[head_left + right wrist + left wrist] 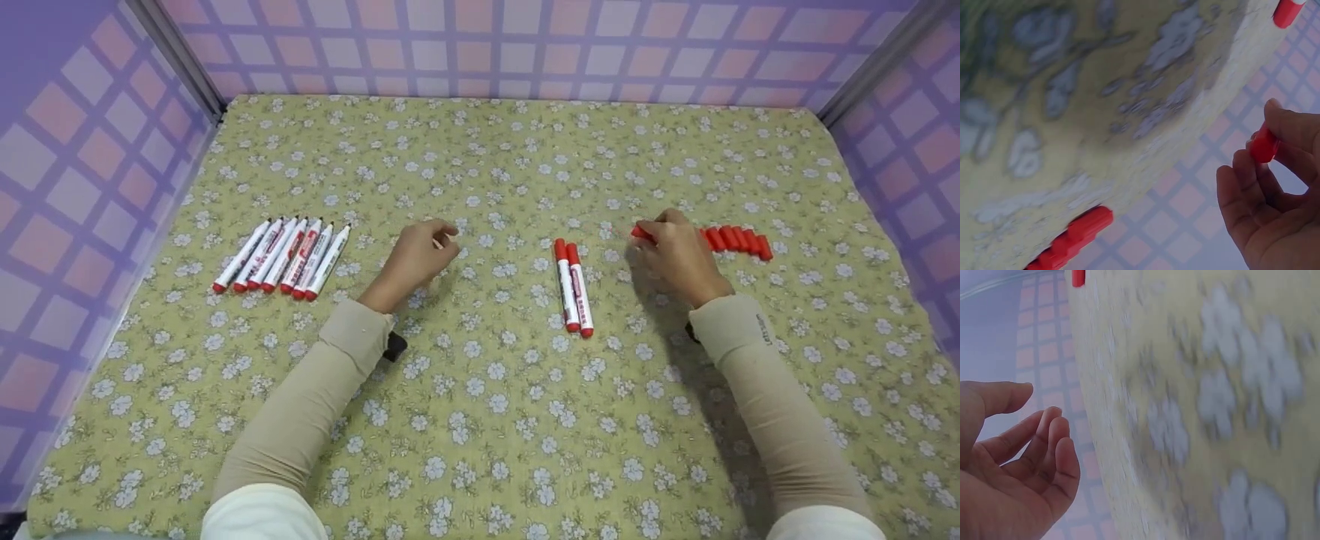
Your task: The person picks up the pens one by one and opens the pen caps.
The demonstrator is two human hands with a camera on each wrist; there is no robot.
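My right hand (679, 259) pinches a red marker cap (1264, 145) between thumb and fingers, raised over the cloth in the right wrist view. Just beyond its knuckles, a row of several loose red caps (742, 241) lies on the cloth. Between my hands, two white markers (577, 295) lie side by side with red caps on. My left hand (420, 255) hovers with loosely bent fingers and holds nothing; thumb and fingertips stand apart in the left wrist view. To its left, several uncapped white markers (298, 259) lie in a slanted row, dark tips pointing away from me.
A green flowered cloth (480, 420) covers the table. Checked purple and pink panels (495, 49) stand along the back and both sides, with grey metal posts (180, 56) at the far corners.
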